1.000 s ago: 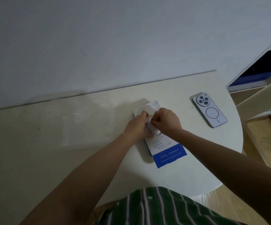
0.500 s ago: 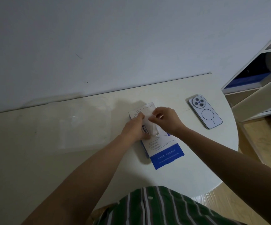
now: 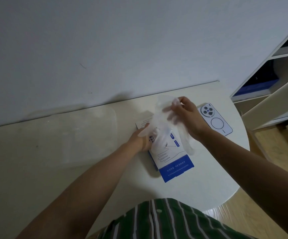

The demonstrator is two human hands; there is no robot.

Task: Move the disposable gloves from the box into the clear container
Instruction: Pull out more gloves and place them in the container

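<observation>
A translucent bunch of disposable gloves point(image 3: 159, 116) is lifted just above the far end of the glove box point(image 3: 173, 163), with one limp end trailing down over the box's right side. The right hand point(image 3: 186, 116) holds the bunch from above the box, its fingers point(image 3: 177, 102) curled and pinched on the top of the film. The left hand point(image 3: 142, 138) rests on the left part of the box lid and seems to steady it. Its fingers are veiled by the film, so I cannot tell whether they lie flat or pinch it too. The clear container point(image 3: 70, 138) sits on the tabletop point(image 3: 200, 178) well to the left of the box, and I can make out no gloves in it. By my reading, the task is at its pulling-out stage: this bunch is not yet carried across to the container, and whether more gloves remain in the box cannot be seen. A phone point(image 3: 215, 120) lies face down to the right of the box.
</observation>
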